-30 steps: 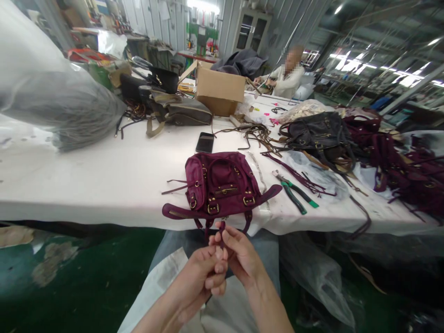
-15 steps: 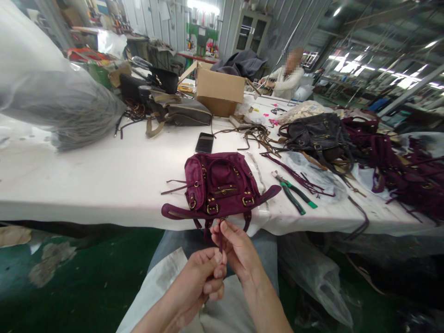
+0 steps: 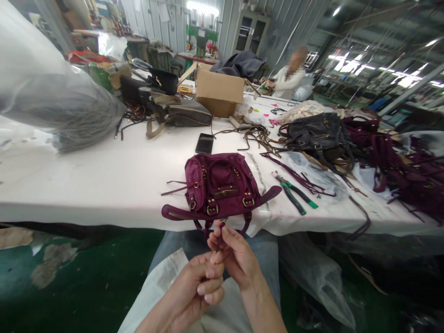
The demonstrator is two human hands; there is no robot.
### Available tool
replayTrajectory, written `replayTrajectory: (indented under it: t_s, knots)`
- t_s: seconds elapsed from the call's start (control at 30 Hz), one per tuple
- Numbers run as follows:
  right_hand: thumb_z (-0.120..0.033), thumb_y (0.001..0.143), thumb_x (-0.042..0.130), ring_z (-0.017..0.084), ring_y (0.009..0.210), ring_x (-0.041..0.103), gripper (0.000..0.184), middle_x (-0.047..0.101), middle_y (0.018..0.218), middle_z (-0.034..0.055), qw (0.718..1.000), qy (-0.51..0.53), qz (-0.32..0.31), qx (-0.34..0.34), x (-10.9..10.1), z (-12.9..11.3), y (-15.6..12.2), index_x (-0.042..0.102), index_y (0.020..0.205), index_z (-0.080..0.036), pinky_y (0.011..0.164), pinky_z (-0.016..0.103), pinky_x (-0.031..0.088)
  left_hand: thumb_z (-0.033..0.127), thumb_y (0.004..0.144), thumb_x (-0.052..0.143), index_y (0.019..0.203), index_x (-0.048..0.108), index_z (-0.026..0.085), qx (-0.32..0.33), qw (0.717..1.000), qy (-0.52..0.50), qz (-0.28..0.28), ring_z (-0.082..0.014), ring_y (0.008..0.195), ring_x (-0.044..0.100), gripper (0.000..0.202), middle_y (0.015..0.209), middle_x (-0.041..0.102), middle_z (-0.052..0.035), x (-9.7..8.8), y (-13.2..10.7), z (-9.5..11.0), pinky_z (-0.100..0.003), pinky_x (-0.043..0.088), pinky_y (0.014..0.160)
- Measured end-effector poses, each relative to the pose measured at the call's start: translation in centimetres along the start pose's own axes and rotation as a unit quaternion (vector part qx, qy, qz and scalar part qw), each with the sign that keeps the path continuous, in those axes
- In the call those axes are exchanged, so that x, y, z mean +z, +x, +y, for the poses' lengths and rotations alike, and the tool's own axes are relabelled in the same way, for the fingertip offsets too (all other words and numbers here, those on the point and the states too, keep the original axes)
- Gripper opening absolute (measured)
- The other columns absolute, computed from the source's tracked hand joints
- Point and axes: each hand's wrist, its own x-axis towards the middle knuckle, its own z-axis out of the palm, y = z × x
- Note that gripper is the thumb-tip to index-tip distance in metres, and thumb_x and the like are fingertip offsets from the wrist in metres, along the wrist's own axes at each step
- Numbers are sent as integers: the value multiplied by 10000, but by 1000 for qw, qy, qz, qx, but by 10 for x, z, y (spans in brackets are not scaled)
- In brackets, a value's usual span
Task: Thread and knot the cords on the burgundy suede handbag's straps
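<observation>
A burgundy handbag point(image 3: 224, 178) with brass buckles and zips lies at the table's front edge, its handles hanging over the side. Just below it, both hands pinch a thin burgundy leather strap point(image 3: 219, 241) near the bag's zip end. My right hand point(image 3: 239, 254) is closed on the strap's upper part, close to the bag. Lower down, my left hand point(image 3: 201, 282) has its fingers closed round the strap's lower end. Fingers cover most of the strap.
Green-handled pliers point(image 3: 294, 192) lie right of the bag, beside burgundy straps point(image 3: 298, 173). A phone point(image 3: 204, 143) rests behind it. Further back stand a cardboard box point(image 3: 220, 88) and a grey bag point(image 3: 319, 134). A big plastic sack point(image 3: 83, 106) is at left. A person point(image 3: 289, 76) works across the table.
My left hand has shifted slightly, and my right fingers have closed higher on the strap near the bag. The bag stays in place. The person across has moved their hands.
</observation>
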Motion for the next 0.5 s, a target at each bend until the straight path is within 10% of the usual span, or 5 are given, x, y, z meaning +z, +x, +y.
replayTrajectory:
  t_s: [0.5]
  knots:
    - [-392,658,1071,191,797,777,480,825,883,85,981,-146,118,-52,-4,0,7,826,983,-138,795,295,650,332,989,726,944,559,173,-13,992,116,45,-41,512,215,234,704,336,92,-4,-1,-2,-222,215,518]
